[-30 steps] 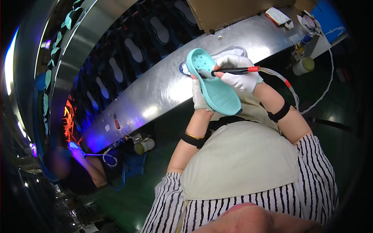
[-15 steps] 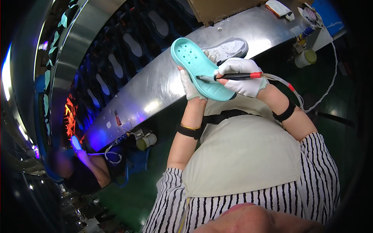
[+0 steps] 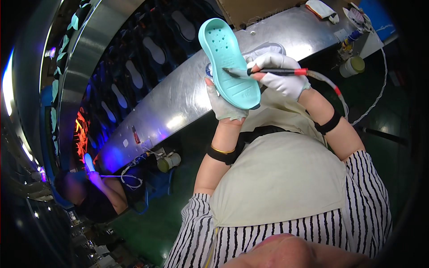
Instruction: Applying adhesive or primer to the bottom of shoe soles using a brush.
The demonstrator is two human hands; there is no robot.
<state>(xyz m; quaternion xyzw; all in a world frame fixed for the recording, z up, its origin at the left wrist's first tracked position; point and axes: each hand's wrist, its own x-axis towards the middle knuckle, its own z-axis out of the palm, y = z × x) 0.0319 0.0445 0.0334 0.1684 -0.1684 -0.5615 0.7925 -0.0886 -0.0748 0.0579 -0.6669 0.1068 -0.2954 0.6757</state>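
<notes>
A turquoise shoe sole (image 3: 223,57), with holes near its far end, is held up and tilted by my gloved left hand (image 3: 225,106). The left fingers wrap its edge and partly hide behind it. In my gloved right hand (image 3: 284,77) is a black-handled brush (image 3: 279,71) with red bands, joined to a pale hose (image 3: 324,79). Its bristles reach over the middle of the sole's inner face and seem to touch it. Behind the sole and right hand, a whitish shoe (image 3: 270,47) lies on the metal bench, partly covered.
The metal bench (image 3: 178,100) runs diagonally beside a conveyor carrying several pale soles (image 3: 154,50). A cardboard box (image 3: 254,11) and a folded white glove (image 3: 319,10) are at the back. Lidded pots (image 3: 351,67) hang by the bench. A co-worker (image 3: 100,196) sits at left holding a sole.
The sole has moved up and turned more upright in my left hand. My right hand and the brush have shifted slightly up, with the bristles now nearer the sole's middle.
</notes>
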